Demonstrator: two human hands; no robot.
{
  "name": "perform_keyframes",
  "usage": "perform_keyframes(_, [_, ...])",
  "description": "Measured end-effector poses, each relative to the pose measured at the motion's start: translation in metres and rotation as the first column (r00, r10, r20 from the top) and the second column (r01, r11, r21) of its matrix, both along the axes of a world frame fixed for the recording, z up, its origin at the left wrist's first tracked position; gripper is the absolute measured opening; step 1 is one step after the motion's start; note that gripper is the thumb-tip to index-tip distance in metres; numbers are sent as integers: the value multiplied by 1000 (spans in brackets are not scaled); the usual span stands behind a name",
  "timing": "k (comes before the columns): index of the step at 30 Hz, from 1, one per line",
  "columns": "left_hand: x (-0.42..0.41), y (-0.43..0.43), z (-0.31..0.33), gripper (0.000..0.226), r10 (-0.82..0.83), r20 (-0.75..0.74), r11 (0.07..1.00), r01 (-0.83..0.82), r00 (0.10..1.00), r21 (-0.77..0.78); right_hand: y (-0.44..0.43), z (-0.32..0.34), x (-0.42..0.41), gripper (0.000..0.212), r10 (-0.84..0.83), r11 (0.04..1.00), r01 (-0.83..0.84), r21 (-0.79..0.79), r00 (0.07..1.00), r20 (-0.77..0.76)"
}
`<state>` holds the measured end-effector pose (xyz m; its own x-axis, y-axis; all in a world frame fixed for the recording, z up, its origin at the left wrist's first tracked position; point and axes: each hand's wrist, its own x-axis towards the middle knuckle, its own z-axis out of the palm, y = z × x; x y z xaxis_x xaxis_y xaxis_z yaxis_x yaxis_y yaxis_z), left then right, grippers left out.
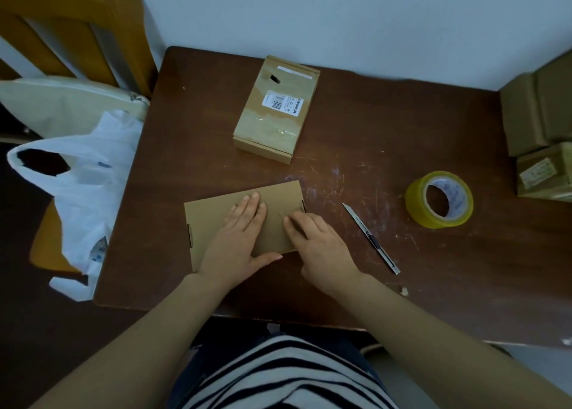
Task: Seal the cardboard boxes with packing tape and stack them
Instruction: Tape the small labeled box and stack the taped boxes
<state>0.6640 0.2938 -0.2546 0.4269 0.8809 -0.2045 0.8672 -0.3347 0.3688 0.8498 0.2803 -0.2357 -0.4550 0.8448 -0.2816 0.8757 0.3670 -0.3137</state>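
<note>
The left grip [240,238] lies flat with straight fingers and presses the lid of the plain box [210,219], near the front edge of the bench [371,136]. The right grip [315,241] has bent fingers, tips on the same lid; if they pinch something, I cannot tell. I think this box is being closed before taping. Next, one hand must reach the tape roll [416,205], well apart on the right, beyond the knife [371,238].
</note>
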Motion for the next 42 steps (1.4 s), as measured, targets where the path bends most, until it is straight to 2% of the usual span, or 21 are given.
perform_keyframes(2, [-1, 0, -1, 98, 6, 15, 1000, -6, 1000, 4, 5, 2, -5, 68, -104, 995, 104, -9, 992, -66])
perform_keyframes(4, [-1, 1, -2, 98, 9, 21, 1000, -9, 1000, 9, 10, 0, -12, 77, -149, 989, 149, 3, 987, -53])
perform_keyframes(9, [-2, 1, -4, 96, -2, 35, 1000, 1, 999, 15, 8, 2, -15, 67, -55, 995, 46, 90, 993, 105])
perform_keyframes(11, [-2, 0, -5, 94, -1, 42, 1000, 0, 999, 22, 1, 2, -10, 64, -60, 990, 52, 131, 996, 63])
perform_keyframes(13, [-2, 0, -5, 94, -5, 43, 1000, 4, 999, 14, -4, 2, -6, 66, -63, 996, 63, 62, 998, -1])
perform_keyframes(16, [-3, 0, -7, 94, -13, 26, 1000, 12, 1000, 28, -1, 0, -9, 61, -186, 982, 187, -1, 980, -66])
perform_keyframes(18, [-2, 0, -7, 95, -14, 4, 999, 14, 1000, 36, 2, -1, -15, 69, -214, 976, 214, 42, 977, -13])
perform_keyframes(20, [-1, -1, -8, 95, -6, -16, 999, 7, 1000, 42, 4, -4, -18, 75, -141, 988, 135, 75, 987, 79])
perform_keyframes(22, [0, -3, -6, 94, -8, -50, 999, 11, 999, 46, 4, -5, -15, 72, -80, 995, 72, 75, 990, 113])
perform_keyframes(25, [2, -7, -6, 90, 19, -89, 998, -14, 996, 63, -1, -3, -4, 67, -81, 996, 80, 49, 997, 16])
perform_keyframes(27, [6, -13, -4, 82, 36, -105, 998, -29, 994, 60, -6, -2, -3, 57, -154, 988, 155, 8, 985, -74])
perform_keyframes(29, [10, -21, 2, 67, -6, -70, 992, 15, 998, 123, -6, -2, -6, 56, -251, 968, 252, -17, 953, -172])
perform_keyframes(31, [13, -32, 5, 42, -127, -20, 969, 129, 992, 211, -6, -3, -11, 69, -247, 968, 249, -13, 953, -174])
perform_keyframes(32, [11, -37, 5, 40, -166, 7, 950, 158, 986, 271, -7, -4, -11, 71, -204, 978, 207, 5, 968, -144])
perform_keyframes(34, [4, -43, 4, 47, -202, 19, 935, 187, 979, 303, -7, -5, -6, 61, -173, 984, 176, 10, 974, -144])
perform_keyframes(36, [-5, -46, 0, 39, -185, 38, 935, 164, 982, 313, -6, -4, 0, 47, -219, 975, 219, -22, 952, -213])
perform_keyframes(38, [-12, -45, 0, 42, -117, 5, 955, 111, 993, 276, -6, -4, 0, 51, -252, 967, 251, -35, 935, -250])
perform_keyframes(40, [-15, -43, 1, 53, -75, -40, 965, 82, 996, 249, -6, -6, -6, 71, -210, 978, 208, -27, 965, -157])
perform_keyframes(42, [-15, -42, 1, 56, -80, -56, 968, 91, 995, 235, -8, -10, -17, 82, -146, 989, 146, 3, 989, 0])
